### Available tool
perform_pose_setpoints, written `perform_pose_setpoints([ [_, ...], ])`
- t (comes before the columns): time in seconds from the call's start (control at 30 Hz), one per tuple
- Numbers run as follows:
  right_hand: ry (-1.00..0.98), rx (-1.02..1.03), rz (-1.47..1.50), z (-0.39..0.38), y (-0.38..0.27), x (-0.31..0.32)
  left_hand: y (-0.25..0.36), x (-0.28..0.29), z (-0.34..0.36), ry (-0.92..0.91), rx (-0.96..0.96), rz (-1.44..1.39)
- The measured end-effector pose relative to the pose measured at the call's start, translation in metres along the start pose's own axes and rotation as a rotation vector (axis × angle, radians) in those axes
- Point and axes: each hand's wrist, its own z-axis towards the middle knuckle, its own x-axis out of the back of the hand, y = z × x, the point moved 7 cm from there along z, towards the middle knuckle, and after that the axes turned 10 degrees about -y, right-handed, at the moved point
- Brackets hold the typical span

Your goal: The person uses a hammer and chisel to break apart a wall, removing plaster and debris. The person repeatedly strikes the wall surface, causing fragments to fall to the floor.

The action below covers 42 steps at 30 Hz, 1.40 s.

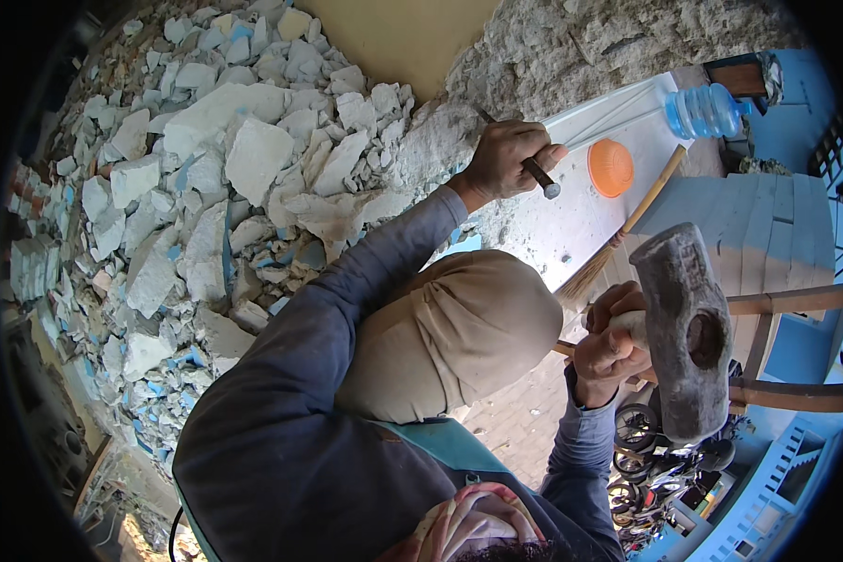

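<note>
The left hand (506, 159) is closed around a dark metal chisel (537, 172), its struck end worn to a dull grey sheen just past the fingers (534, 150). Beyond the fingertips the wall (571, 47) is rough, crumbly grey mortar. The right hand (609, 342) grips a pale, smooth handle; above the knuckles sits the hammer head (688, 328), pitted matt iron with rusty-brown patches. Left of both hands lies chalky, matt rubble (206, 178), some pieces faced with blue paint. Both sleeves (347, 300) are soft blue-grey cloth.
</note>
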Motion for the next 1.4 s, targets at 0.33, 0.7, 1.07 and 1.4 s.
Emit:
perform_pose_setpoints([
  [0.33,-0.173,-0.501,0.098,-0.038,0.076,-0.008,-0.010,-0.035,-0.018,-0.160,-0.086,0.117],
  [0.7,0.116,-0.018,0.339,0.001,0.037,0.008,-0.030,-0.018,0.009,-0.030,0.085,0.111],
  [1.07,0.187,-0.152,0.234,-0.002,0.036,0.025,-0.035,-0.019,0.008,-0.025,0.165,0.087],
  [1.4,-0.114,-0.465,0.049,-0.011,0.086,-0.015,-0.031,-0.023,0.014,-0.047,0.137,0.155],
])
